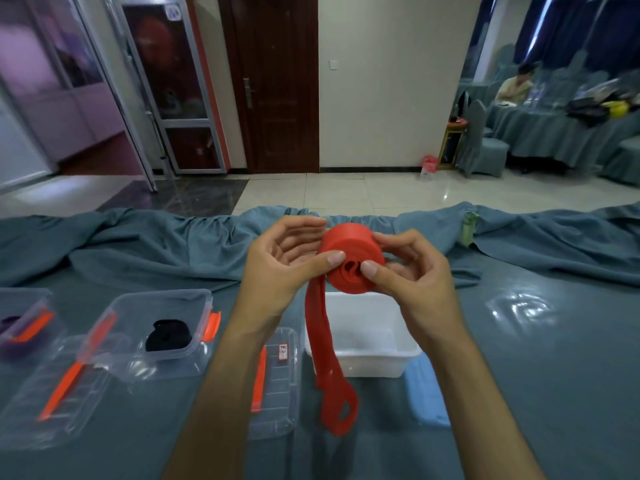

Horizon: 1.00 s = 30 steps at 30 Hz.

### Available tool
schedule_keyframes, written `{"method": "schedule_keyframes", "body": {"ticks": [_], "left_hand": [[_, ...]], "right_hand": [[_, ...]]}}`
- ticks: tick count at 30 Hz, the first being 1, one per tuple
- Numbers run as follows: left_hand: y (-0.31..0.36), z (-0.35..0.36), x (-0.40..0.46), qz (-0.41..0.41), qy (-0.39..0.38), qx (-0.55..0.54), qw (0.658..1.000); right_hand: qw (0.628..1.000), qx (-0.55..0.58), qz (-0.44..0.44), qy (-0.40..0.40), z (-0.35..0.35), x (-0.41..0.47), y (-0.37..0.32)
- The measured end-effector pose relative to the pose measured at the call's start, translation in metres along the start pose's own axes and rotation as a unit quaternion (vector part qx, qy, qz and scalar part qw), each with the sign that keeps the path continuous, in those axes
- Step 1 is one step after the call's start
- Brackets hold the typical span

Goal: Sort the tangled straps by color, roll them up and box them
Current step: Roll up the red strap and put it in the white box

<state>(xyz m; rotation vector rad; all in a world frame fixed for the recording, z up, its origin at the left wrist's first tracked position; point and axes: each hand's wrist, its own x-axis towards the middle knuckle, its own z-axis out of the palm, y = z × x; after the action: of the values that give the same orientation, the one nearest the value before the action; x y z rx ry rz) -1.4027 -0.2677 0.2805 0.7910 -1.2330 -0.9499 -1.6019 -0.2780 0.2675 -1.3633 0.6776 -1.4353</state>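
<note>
Red strap, mostly rolled with its tail hanging loose, grasped by left hand and right hand above white box; black strap sits boxed nearby.

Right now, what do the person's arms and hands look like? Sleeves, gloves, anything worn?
Both forearms are bare from the bottom edge of the frame up; no sleeve shows. The left hand and right hand have no gloves, and no rings, watch or wristband show. Fingernails are short and unpainted. No markings, straps or cables on either arm.
</note>
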Motion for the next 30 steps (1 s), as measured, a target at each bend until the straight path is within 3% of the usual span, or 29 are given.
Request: {"method": "schedule_keyframes", "body": {"ticks": [3,7,11,15,21,25,30], "left_hand": [[0.003,0.004,0.002,0.018,-0.002,0.019,1.0],[-0.003,0.011,-0.003,0.01,0.0,-0.004,1.0],[-0.006,0.01,-0.005,0.005,0.018,-0.006,1.0],[-0.006,0.01,-0.002,0.019,0.022,-0.003,1.0],[-0.008,0.024,0.0,-0.018,0.048,-0.042,0.998],[-0.002,0.022,0.007,0.013,0.039,-0.028,0.999],[-0.006,0.024,0.003,0.01,0.046,-0.026,0.999]], "right_hand": [[1.0,-0.015,0.018,-0.011,0.001,-0.001,-0.001],[0.998,-0.047,-0.031,0.006,-0.002,0.005,-0.01],[0.999,0.015,-0.032,0.035,0.002,0.008,-0.006],[1.0,0.002,-0.004,0.02,-0.003,0.015,-0.01],[0.998,-0.002,-0.057,0.027,-0.001,0.023,-0.017],[0.999,0.039,-0.029,0.018,0.003,0.023,-0.012],[0.998,-0.03,-0.049,-0.011,-0.01,0.027,-0.019]]}}
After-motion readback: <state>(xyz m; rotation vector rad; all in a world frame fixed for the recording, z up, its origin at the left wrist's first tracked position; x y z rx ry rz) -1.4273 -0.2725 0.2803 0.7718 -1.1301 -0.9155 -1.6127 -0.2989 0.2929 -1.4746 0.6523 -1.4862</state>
